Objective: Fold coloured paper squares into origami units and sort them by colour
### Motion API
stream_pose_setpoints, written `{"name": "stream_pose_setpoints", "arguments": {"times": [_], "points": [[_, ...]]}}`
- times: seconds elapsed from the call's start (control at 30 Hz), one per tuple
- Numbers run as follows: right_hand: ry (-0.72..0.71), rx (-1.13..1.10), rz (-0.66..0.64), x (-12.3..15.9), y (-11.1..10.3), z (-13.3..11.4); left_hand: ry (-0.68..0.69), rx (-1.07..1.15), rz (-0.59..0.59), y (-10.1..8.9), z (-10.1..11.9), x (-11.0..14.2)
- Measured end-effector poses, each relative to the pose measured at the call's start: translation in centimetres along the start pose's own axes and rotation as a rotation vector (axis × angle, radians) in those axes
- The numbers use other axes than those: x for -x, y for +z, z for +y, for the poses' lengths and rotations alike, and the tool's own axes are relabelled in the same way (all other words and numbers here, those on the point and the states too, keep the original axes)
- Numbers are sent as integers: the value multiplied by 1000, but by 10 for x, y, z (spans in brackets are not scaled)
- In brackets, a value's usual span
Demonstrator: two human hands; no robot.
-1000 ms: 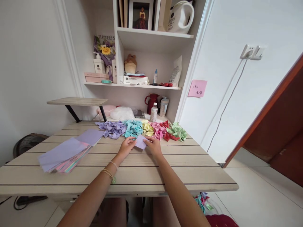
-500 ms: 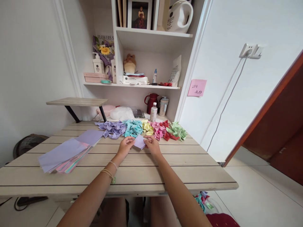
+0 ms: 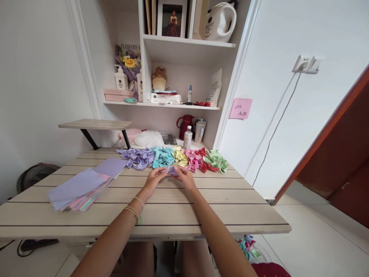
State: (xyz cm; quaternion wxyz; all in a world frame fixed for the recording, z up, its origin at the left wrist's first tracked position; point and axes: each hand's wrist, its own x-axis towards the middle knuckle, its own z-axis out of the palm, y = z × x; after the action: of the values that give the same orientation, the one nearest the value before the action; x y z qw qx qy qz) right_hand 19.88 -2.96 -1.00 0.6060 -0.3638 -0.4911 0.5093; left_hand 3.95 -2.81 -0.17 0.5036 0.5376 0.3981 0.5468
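A small folded piece of purple paper (image 3: 170,170) is held up just above the table between my two hands. My left hand (image 3: 156,180) pinches its left end, fingers closed. On the other end, my right hand (image 3: 185,177) grips it with thumb and fingers. The exact folds are partly hidden by my fingertips. Right behind my hands lies a row of folded paper pieces: purple ones (image 3: 138,158), light blue ones (image 3: 162,156), yellow ones (image 3: 180,154), pink ones (image 3: 193,159), red ones (image 3: 204,166) and green ones (image 3: 216,160).
Fanned coloured paper sheets (image 3: 79,186) lie on the slatted table (image 3: 230,211) at left. A small raised shelf (image 3: 95,124) stands behind them. At the back are a bottle (image 3: 187,137), a dark red jug (image 3: 186,127) and a tumbler (image 3: 200,130).
The purple paper was a flat diamond facing me; now it looks narrower, tipped or folded between my fingers. My hands have stayed in nearly the same place.
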Motion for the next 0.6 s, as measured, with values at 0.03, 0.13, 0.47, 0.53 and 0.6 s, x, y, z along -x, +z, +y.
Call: {"name": "stream_pose_setpoints", "arguments": {"times": [0.03,0.13,0.47,0.53,0.6], "points": [[3,-14,2,0,0,0,7,7,-12,1,0,0],[22,-3,4,-1,-1,3,30,-3,-13,2,-3,0],[-12,112,-67,3,1,1,74,-42,111,-4,-12,-8],[-58,130,-109,5,2,-1,75,-44,110,-5,-13,-8],[-104,148,-170,8,2,-2,73,-47,117,-6,-13,-8]]}}
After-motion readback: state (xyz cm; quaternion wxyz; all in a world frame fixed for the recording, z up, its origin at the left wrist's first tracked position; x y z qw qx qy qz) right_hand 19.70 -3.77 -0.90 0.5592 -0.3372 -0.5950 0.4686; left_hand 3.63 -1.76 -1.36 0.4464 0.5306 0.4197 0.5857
